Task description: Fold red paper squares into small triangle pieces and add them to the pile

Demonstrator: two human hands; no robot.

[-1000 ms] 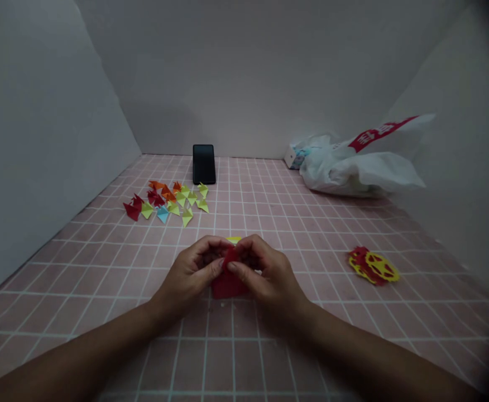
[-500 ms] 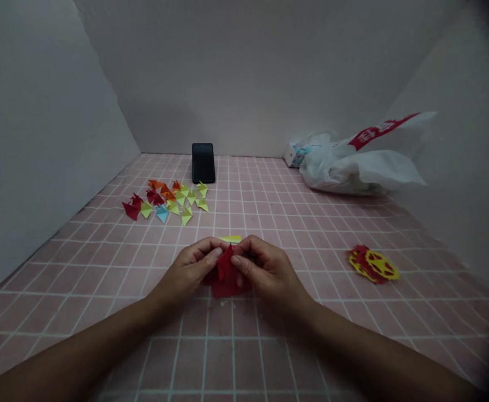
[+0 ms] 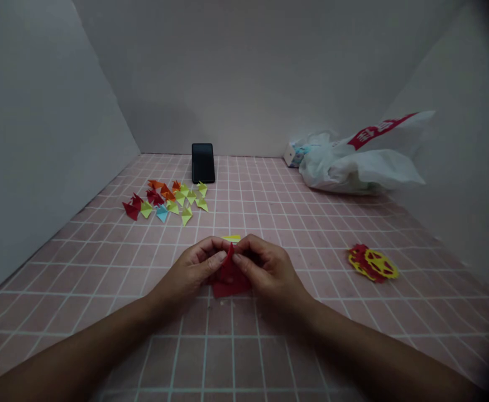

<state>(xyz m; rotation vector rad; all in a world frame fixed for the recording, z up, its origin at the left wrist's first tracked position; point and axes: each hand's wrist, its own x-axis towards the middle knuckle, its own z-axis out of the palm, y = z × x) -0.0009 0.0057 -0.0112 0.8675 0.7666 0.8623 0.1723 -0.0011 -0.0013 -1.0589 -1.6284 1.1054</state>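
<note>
Left to right. Far left on our pink gridded worktop (image 3: 192, 357): folded paper cranes (image 3: 168, 194) in red, orange, yellow-green, plus one pale blue. No shift there over the last second, so we treat them as parked.

Left hand (image 3: 196, 265): thumb against curled fingers, gripping the left side of the folded red paper (image 3: 230, 258). Smartphone (image 3: 203, 163) stands behind, dark screen toward us, same place as before.

Centre is where the change is. The folded red paper sits between both thumbs, near the front middle of the worktop. A second ago our thumbs lie over it and it reads broad; half a second ago it shows an open, faceted flap; now it's a narrow upright point, tip up. We read that as the flap being pressed together: shaping in progress, crease not confirmed. A flat red square (image 3: 231, 287) shows just below; can't tell whether it's a separate sheet or part of the same piece. Just beyond the fingertips, yellow paper (image 3: 233, 238) pokes out, mostly hidden by our hands.

Right hand (image 3: 265, 265): thumb and fingers pinching the right side of the same fold. Neither hand has let go; hidden fingers' contact we can't verify.

Farther right: small patterned box (image 3: 291, 156) at the back, white plastic bag (image 3: 353, 170) against it. Nearer us, yellow and red cut-out discs (image 3: 382, 264) overlap, untouched.
</note>
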